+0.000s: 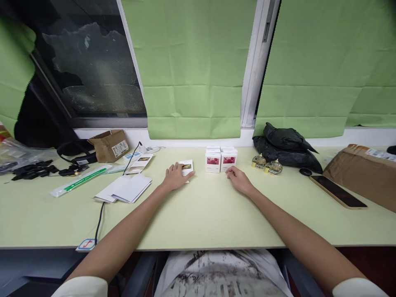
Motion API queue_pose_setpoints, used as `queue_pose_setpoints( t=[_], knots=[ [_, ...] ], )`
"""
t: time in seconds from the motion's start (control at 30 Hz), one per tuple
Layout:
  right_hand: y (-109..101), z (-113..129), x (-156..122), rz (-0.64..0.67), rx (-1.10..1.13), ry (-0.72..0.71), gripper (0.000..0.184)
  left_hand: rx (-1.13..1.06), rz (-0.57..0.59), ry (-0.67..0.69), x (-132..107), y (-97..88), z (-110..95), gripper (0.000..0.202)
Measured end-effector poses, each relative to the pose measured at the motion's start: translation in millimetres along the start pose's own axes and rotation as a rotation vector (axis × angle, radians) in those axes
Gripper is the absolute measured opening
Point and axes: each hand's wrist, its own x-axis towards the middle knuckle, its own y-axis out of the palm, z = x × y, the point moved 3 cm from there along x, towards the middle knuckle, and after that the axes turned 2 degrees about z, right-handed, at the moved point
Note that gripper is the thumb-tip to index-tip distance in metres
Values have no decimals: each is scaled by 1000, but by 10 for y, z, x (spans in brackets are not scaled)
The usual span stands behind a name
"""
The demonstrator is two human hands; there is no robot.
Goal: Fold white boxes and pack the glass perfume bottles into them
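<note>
My left hand lies with its fingers and thumb spread over a flat white carton that has a yellowish picture. Part of that carton is hidden beneath the hand. My right hand is loosely closed, knuckles up, with nothing visible in its fingers. Its fingertips are close to the lower front of a white box with a red picture; whether they touch it I cannot tell. A matching white box stands upright at its left, and the tops of more boxes show behind the two.
Flat white cartons lie at the left, by a cable and a green-striped plastic sleeve. An open cardboard box stands behind. Rightward are two gold-coloured ornaments, black bags, a phone and a brown package.
</note>
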Motion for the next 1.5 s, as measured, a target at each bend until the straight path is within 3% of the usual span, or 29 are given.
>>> queue_pose_setpoints(
  t=[0.2,0.43,0.87,1.0,1.13,1.2,1.33,1.5],
  knots=[
    [-7,32,-18,3,-4,5,20,-94,0,-6,-23,-49,-8,92],
    [11,14,-1,4,2,-8,20,-232,68,-58,42,42,115,115],
    [20,-9,4,6,3,-45,18,-376,-19,-38,34,-63,40,87],
    [25,-9,3,4,12,-52,17,-479,-142,-70,43,-126,38,83],
    [43,20,-13,-2,29,-74,18,-660,-396,80,-14,-270,-70,77],
    [63,66,-38,2,66,-101,20,-776,-424,222,-86,-319,-191,77],
    [160,229,-131,117,262,-200,31,-881,-352,462,-287,-306,-499,77],
    [325,397,-241,295,518,-212,44,-873,-182,575,-491,-118,-785,88]
  ],
)
